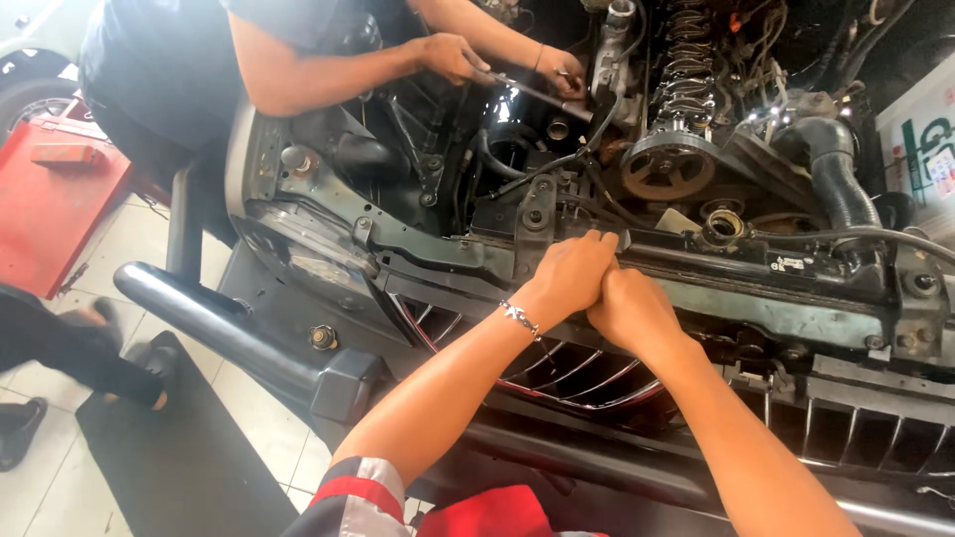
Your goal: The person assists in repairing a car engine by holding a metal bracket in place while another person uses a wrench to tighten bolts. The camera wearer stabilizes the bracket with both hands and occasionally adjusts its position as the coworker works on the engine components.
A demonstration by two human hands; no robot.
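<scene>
My left hand (pixel 575 270) and my right hand (pixel 632 306) rest together, fingers folded, on the front crossmember (pixel 796 303) of a car's open engine bay. Neither hand holds a tool that I can see. A bracelet (pixel 519 318) sits on my left wrist. Beyond them lies the engine with a round timing sprocket (pixel 668 167) and a black radiator hose (pixel 834 174). A co-worker leans in from the upper left, both hands (pixel 453 55) (pixel 562 70) on a long metal wrench (pixel 532 91) at the engine's top.
The chrome grille (pixel 577 373) sits below my hands. A grey bull bar tube (pixel 214 323) juts out at left. A red toolbox (pixel 55 189) stands on the tiled floor at far left, beside another person's legs (pixel 70 348) and a black mat (pixel 169 457).
</scene>
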